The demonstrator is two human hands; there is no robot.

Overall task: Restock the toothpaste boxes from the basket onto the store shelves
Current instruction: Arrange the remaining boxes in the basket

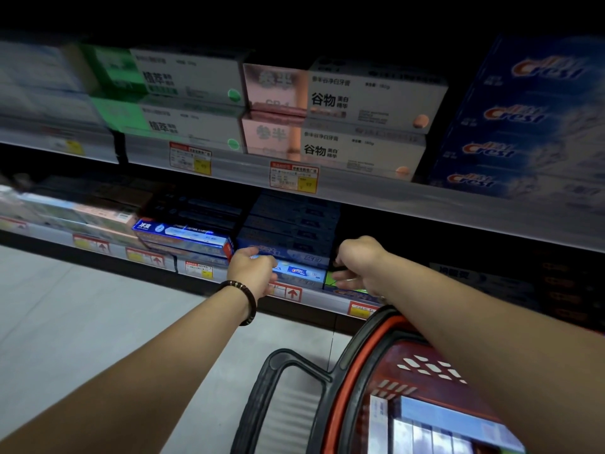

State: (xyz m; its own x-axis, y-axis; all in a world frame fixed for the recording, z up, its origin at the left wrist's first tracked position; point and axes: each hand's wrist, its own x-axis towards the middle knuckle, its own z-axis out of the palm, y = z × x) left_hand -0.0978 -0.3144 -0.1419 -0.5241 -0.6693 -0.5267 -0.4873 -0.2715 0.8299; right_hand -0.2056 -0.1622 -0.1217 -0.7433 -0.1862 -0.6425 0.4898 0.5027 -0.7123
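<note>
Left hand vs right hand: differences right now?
Left hand wears a bracelet; right hand has a bare wrist. Left hand curls round the end of a blue box; right hand sits by a green box, and blur hides whether it grips anything. Right hand's arm crosses over the basket; left hand's arm is over the floor. Shared: both reach to the front of the lower shelf.

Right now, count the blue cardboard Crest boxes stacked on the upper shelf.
4: the top box, second box, third box and bottom box, one stack at the right end of the upper shelf. Others may hide behind.
</note>
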